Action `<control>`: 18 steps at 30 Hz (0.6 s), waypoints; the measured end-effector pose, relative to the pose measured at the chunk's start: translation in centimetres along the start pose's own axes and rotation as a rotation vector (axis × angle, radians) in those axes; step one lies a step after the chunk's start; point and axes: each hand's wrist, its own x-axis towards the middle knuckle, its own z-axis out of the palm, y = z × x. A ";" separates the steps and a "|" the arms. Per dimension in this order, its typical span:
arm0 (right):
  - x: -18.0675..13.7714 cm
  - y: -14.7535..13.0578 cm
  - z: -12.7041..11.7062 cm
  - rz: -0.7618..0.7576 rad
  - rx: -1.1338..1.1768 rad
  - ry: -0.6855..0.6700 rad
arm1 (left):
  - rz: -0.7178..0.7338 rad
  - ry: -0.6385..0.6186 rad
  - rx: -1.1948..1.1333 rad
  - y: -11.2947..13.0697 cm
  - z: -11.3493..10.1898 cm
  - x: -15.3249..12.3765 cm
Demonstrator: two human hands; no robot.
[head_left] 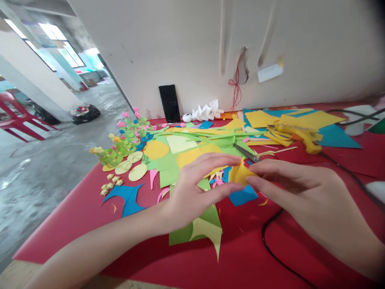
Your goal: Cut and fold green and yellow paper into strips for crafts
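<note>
A small piece of folded yellow paper (239, 175) is held up between both hands, over the middle of the red table. My left hand (195, 182) grips its left side between thumb and fingers. On the right side, my right hand (288, 184) pinches the paper's edge with thumb and forefinger. Just behind the paper lie scissors (246, 151), partly hidden by my right hand. Blue paper (243, 196) and pink and cream scraps (217, 178) lie beneath the hands. Green paper (183, 235) with a pale cut-out offcut (207, 230) sits nearer to me.
A yellow glue gun (306, 138) lies at right, its black cable (264, 233) looping across the red table (144, 249). Paper flowers (129, 136), pale discs (137, 171) and small folded stars (111, 182) stand at left. A black phone (169, 103) leans on the wall.
</note>
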 end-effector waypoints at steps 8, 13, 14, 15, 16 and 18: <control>-0.2 -0.7 -0.2 -0.113 -0.048 0.001 | -0.134 0.036 -0.110 0.0 0.3 -0.5; -0.3 -0.2 -0.3 -0.104 -0.107 0.073 | -0.404 0.056 -0.446 0.7 0.5 -0.3; -0.3 -0.1 -0.3 -0.108 -0.114 0.080 | -0.435 0.053 -0.493 0.9 0.6 -0.3; -0.3 0.0 -0.3 -0.111 -0.121 0.079 | -0.457 0.050 -0.527 1.0 0.6 -0.3; -0.3 0.0 -0.2 -0.112 -0.127 0.075 | -0.477 0.050 -0.547 1.2 0.7 -0.3; -0.2 -0.1 -0.1 -0.117 -0.127 0.062 | -0.503 0.048 -0.552 1.4 0.7 -0.3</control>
